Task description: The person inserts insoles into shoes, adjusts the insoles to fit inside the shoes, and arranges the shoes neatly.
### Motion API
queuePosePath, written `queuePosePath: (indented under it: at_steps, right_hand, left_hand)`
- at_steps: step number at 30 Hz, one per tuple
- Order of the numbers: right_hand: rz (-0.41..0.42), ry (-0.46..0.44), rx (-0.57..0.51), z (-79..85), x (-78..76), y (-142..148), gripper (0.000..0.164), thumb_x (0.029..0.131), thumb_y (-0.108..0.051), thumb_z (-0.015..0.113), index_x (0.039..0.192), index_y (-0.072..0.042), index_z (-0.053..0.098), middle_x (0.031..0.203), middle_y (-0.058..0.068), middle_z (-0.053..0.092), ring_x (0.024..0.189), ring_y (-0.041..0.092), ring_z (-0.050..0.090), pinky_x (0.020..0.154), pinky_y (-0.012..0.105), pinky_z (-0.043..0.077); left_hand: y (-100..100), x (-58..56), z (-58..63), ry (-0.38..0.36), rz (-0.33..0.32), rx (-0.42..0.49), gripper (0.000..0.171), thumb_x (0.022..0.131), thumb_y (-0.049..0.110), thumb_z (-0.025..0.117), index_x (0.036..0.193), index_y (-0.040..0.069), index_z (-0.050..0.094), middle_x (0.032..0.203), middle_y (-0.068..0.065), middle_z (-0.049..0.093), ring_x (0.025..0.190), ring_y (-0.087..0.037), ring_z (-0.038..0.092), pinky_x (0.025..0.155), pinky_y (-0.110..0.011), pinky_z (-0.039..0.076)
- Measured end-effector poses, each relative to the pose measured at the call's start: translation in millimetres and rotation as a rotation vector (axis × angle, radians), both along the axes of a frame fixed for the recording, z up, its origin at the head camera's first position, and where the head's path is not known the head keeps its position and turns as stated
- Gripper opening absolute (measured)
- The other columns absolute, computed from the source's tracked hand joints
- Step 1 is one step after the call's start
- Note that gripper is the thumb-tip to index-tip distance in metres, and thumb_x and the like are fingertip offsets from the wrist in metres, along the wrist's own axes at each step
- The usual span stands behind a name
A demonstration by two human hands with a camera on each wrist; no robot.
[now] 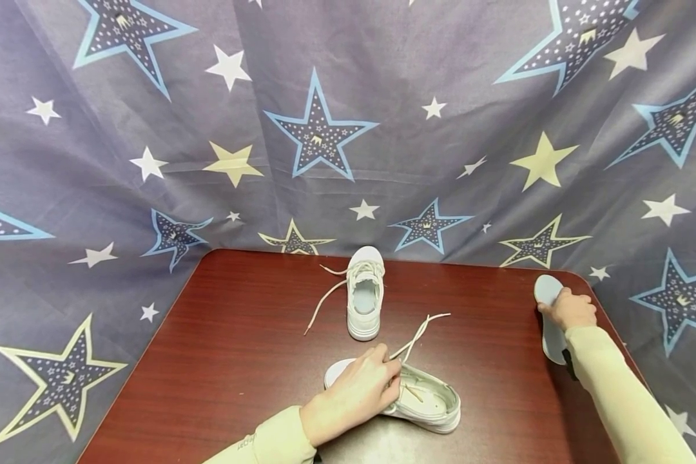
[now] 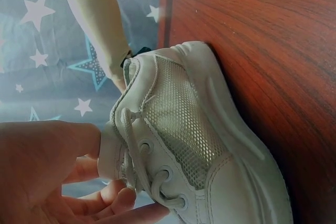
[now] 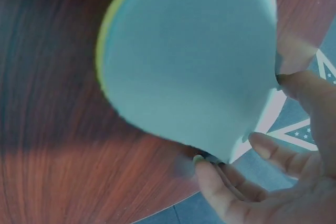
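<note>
A: What worries you most?

B: The insole [image 3: 194, 61]. It's well to the right of the near lace-up sneaker [image 1: 423, 417], and the right grip [image 1: 571, 309] pinches it by the edge between thumb and fingers. With so little in hand, I'd expect a quick lift to let it twist or slip.

A: And the left grip [image 1: 362, 386]?

B: Clamped on the near sneaker, at the tongue [image 2: 107, 153]. A hard tug there could tip the shoe, since nothing visible steadies its heel.

A: The loose lace [image 1: 422, 330]?

B: It sticks out just beyond the near sneaker, and a lace end lies inside the opening. Either could snag on a finger, or get trapped under anything pushed in.

A: What about edges?

B: On the insole's side of the near sneaker, the right edge of the tabletop [image 1: 238, 335] runs just past the insole; a fumble outward could send it over. Beyond the near sneaker stands the far lace-up sneaker [image 1: 363, 319], with star-printed cloth [image 1: 191, 129] close behind.

A: So where's the room?

B: A wide bare stretch of wood between the near sneaker and the insole, and another to that sneaker's left.
</note>
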State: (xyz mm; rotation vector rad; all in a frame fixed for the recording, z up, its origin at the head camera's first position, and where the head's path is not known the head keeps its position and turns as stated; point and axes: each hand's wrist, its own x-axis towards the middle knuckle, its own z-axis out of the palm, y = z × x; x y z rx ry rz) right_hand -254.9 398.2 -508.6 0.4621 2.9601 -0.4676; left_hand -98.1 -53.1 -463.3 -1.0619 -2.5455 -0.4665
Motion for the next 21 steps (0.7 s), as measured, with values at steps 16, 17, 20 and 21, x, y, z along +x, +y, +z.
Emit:
queuePosePath:
  at_steps: [16,17,20,21]
  right_hand:
    - [0.015,-0.021,-0.032,2.0,-3.0,-3.4,0.077,0.09,-0.025,0.072,0.126,0.028,0.029,0.117,0.063,0.037,0.11,0.076,0.041,0.092,0.071,0.041]
    - [0.016,-0.025,-0.033,2.1,-2.8,-3.2,0.078,0.09,-0.025,0.072,0.127,0.028,0.029,0.117,0.063,0.036,0.111,0.077,0.041,0.092,0.071,0.041]
    - [0.028,-0.027,-0.055,3.3,-2.1,-2.3,0.08,0.089,-0.023,0.072,0.13,0.027,0.025,0.117,0.063,0.032,0.111,0.078,0.039,0.092,0.073,0.042]
    - [0.039,-0.028,-0.063,3.4,-1.9,-1.5,0.081,0.09,-0.023,0.072,0.131,0.026,0.023,0.117,0.063,0.031,0.111,0.079,0.038,0.092,0.074,0.041]
  left_hand:
    - [-0.1,0.1,-0.3,0.001,-0.003,0.005,0.01,0.083,0.013,0.076,0.08,0.012,0.066,0.074,0.001,0.046,0.063,-0.014,0.049,0.053,-0.024,0.039]
    - [-0.1,0.0,-0.8,0.004,-0.004,0.006,0.01,0.083,0.013,0.076,0.08,0.012,0.066,0.073,0.001,0.046,0.062,-0.014,0.049,0.053,-0.024,0.038]
    - [-0.2,0.1,-1.9,0.012,-0.006,0.01,0.01,0.082,0.013,0.076,0.08,0.012,0.066,0.073,0.001,0.046,0.062,-0.014,0.049,0.053,-0.025,0.039]
    - [-0.2,0.2,-2.2,0.015,-0.005,0.012,0.01,0.082,0.013,0.076,0.08,0.012,0.066,0.073,0.001,0.046,0.062,-0.014,0.049,0.053,-0.025,0.039]
